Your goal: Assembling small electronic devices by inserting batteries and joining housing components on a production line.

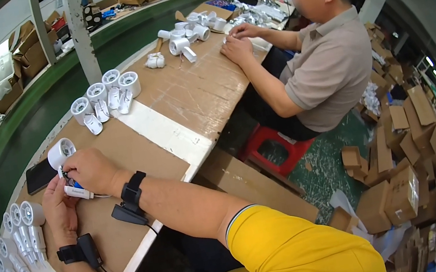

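Observation:
At the left of the bench I hold a white appliance with a round, hollow drum head [61, 153] and a white handle piece [78, 192]. My left hand [59, 202] is closed around the handle from below. With bent fingers, my right hand [90, 169] pinches at the joint under the head, where a small blue part [76, 185] and dark bits show. What exactly lies between those fingertips is hidden. Beside the head lies a black phone-like slab [38, 177]. Several finished-looking white drum-headed appliances [31, 214] lie in a row near my left forearm.
Ahead stand several white drum heads [96, 92] with open handle shells [93, 124]. A co-worker [326, 53] sits at the right, handling small parts beside a pile of white pieces [193, 28]. A red stool [275, 146] and cardboard boxes [387, 202] fill the right. A green conveyor [63, 84] runs behind.

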{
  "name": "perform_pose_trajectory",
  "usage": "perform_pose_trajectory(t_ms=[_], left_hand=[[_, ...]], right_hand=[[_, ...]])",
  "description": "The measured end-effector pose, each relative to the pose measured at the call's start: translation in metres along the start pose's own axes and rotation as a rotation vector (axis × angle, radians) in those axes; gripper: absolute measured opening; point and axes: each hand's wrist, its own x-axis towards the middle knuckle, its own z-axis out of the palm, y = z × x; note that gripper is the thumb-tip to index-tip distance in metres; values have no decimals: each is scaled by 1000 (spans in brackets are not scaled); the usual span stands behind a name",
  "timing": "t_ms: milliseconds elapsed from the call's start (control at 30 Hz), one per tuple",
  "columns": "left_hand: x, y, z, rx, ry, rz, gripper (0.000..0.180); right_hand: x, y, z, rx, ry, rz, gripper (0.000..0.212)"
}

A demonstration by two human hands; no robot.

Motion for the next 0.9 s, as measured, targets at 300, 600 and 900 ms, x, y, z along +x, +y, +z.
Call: perform_pose_trajectory(t_ms=[300, 600, 900], left_hand=[[1, -1, -8, 20, 45, 3, 28], [1, -1, -9, 37, -1, -14, 30], [-4, 3, 2, 10, -16, -54, 30]], right_hand=[[-1, -2, 7, -3, 49, 49, 12], [1, -3, 1, 51, 64, 62, 13], [1, 1, -2, 47, 7, 71, 14]])
